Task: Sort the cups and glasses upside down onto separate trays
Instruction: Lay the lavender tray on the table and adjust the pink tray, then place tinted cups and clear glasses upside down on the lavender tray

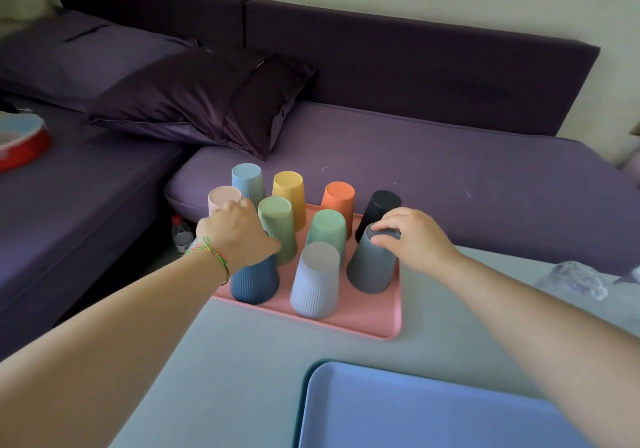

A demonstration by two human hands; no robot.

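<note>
On the pink tray (381, 323), ten upturned cups (289, 194); right hand (415, 239) clamps fingers round the grey cup (372, 271), left hand (239, 236) covers the navy cup (254, 283) (grip hidden); blue tray (415, 413) nearby.

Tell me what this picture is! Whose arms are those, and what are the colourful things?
There is no machine here. A person wears a camera on their head, so you see their own arms from above. On the table stands a pink tray with ten cups, all upside down. The right hand grips the top of the grey cup. The left hand lies over the dark blue cup; whether it grips is hidden. A blue tray lies nearer. Blurry, what look like glasses sit at the right edge.
</note>
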